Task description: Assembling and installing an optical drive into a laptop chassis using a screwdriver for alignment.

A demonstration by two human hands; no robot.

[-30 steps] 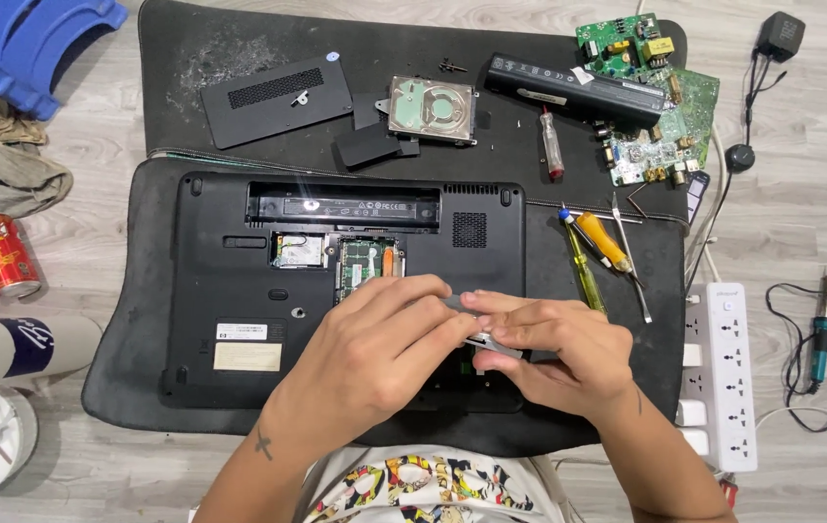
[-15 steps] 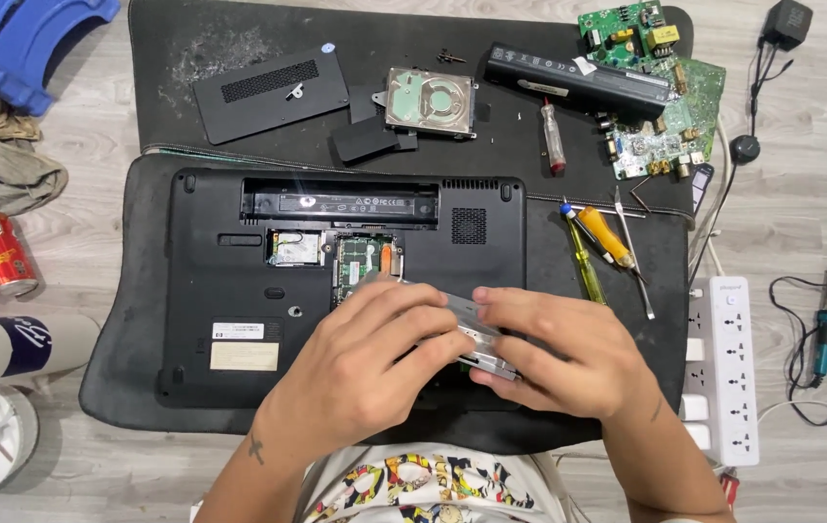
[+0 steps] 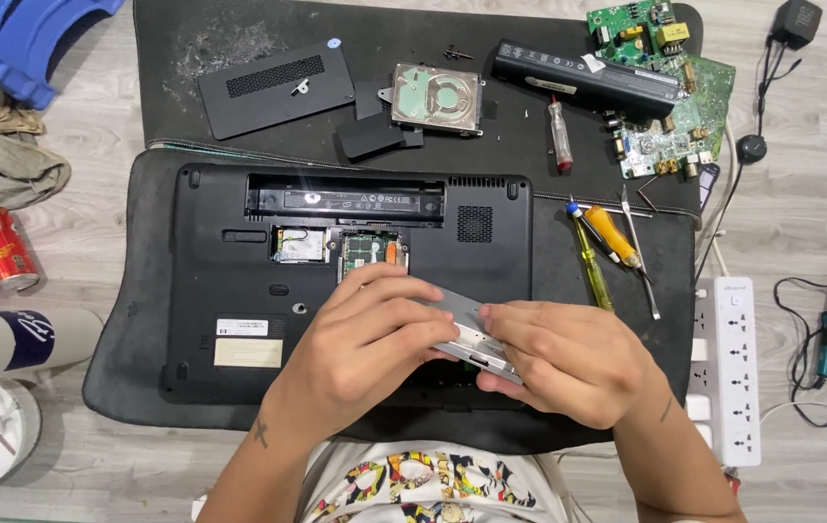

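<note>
A black laptop lies upside down on a black mat, its bottom bays uncovered. Both my hands meet over its near right part. My left hand and my right hand together grip a flat silver drive-like part, tilted between them just above the laptop. Green circuit parts show inside the uncovered bay beyond my fingers.
On the mat behind lie a black cover panel, a bare hard drive, a battery pack, circuit boards and screwdrivers. A white power strip lies right. A red can and blue stool are left.
My hands have shifted slightly and the silver part now shows more between them, angled up towards the far left. The laptop stays put.
</note>
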